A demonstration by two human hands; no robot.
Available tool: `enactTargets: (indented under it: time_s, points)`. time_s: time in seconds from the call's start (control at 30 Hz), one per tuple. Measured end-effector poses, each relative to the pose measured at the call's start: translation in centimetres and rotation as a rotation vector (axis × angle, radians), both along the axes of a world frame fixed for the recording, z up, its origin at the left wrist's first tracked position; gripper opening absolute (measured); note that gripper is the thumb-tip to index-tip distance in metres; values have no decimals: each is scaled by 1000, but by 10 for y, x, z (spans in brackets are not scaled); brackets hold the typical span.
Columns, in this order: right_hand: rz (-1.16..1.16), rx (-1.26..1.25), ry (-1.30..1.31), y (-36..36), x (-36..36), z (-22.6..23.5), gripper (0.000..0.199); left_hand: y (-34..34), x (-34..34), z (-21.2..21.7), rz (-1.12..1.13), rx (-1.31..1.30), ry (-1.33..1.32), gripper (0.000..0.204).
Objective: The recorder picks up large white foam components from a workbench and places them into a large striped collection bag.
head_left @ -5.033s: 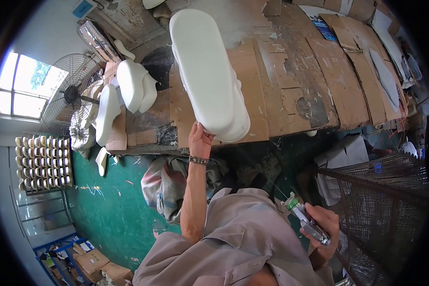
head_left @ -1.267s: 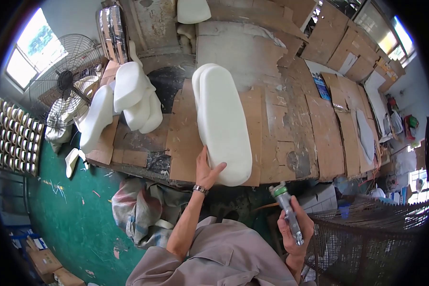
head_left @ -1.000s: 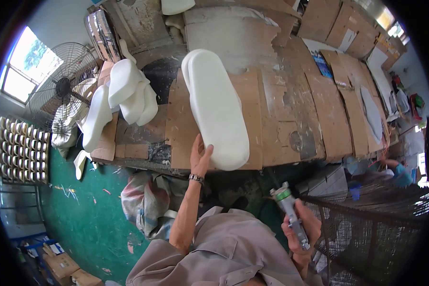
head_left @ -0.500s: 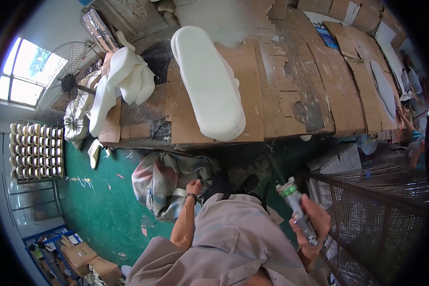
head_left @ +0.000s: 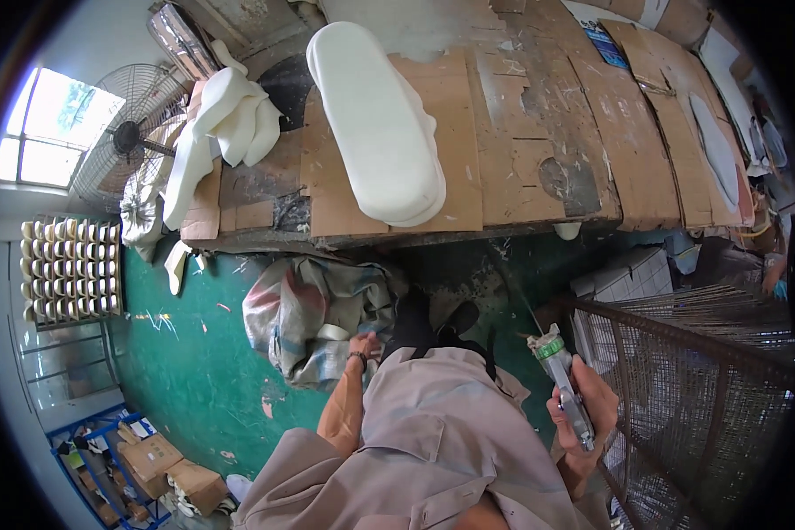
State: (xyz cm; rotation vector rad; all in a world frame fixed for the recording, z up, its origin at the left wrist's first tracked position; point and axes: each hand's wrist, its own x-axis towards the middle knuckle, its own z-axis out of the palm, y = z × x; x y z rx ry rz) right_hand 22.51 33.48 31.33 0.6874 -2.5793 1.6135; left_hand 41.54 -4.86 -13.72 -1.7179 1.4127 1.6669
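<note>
Workshop interior, green floor [head_left: 194, 380], seen from above; counter [head_left: 539, 132] patched with cardboard sheets runs across the upper half.

Changed: left hand [head_left: 360, 346], a second ago resting on the near end of the foam pad [head_left: 375, 124], has left it and dropped below counter level. It now hangs by the person's hip, just beside a striped sack [head_left: 314, 318] lying on the floor. Whether its fingers are open or curled cannot be told; nothing visible in them. Pad therefore lies free on the counter, long, white, rounded, near end reaching the counter's front edge, untouched by either hand. Judged: handling of the pad is paused or finished for the moment.

Unchanged: right hand [head_left: 583, 411], fingers closed round a spray gun [head_left: 561, 384] with a green collar, nozzle pointing up and away, held low at the person's right, well apart from the pad.

Other items: heap of white foam pieces [head_left: 225, 124] at the counter's left end; standing fan [head_left: 119, 146] behind it; window [head_left: 49, 128]; rack of pale cones [head_left: 66, 269] at left; wire cage [head_left: 707, 389] at right; cardboard boxes [head_left: 163, 464] at lower left.
</note>
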Motion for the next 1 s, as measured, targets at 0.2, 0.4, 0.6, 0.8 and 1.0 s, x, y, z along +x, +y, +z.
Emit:
enactTargets:
  time_s: [0.2, 0.4, 0.6, 0.8, 1.0]
  points:
    - [78, -20, -13, 2, 0, 7, 55, -4, -124, 54, 94, -53, 475, 38]
    - [67, -50, -141, 10, 11, 12, 52, -18, -210, 139, 295, 87, 824, 46]
    - [95, 16, -179, 26, 8, 19, 58, -26, -258, 162, 380, 199, 1009, 48]
    - [-41, 117, -107, 15, -7, 19, 58, -28, -280, 166, 423, 329, 1122, 42]
    - [-30, 91, 10, -28, -37, 26, 53, -37, -285, 163, 323, 274, 1220, 47]
